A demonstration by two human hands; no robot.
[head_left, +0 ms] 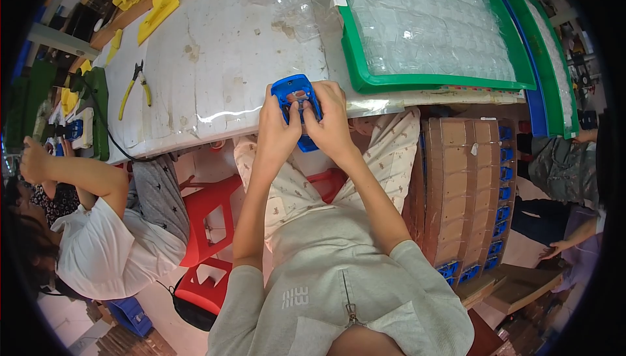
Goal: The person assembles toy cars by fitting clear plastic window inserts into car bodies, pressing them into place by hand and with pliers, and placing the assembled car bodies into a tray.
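Note:
Both my hands hold a blue plastic toy car shell just over the table's near edge. My left hand wraps its left side, and my right hand wraps the right. The two thumbs meet over the middle of the shell and press on its inside, where a clear part seems to show. Most of my other fingers are hidden beneath. A bit of blue also shows below my hands.
White-covered table with yellow-handled pliers and a yellow cloth at left. A green tray of clear plastic pieces sits right. Divided cardboard boxes with blue parts stand beside my right leg. A co-worker sits left by a green machine.

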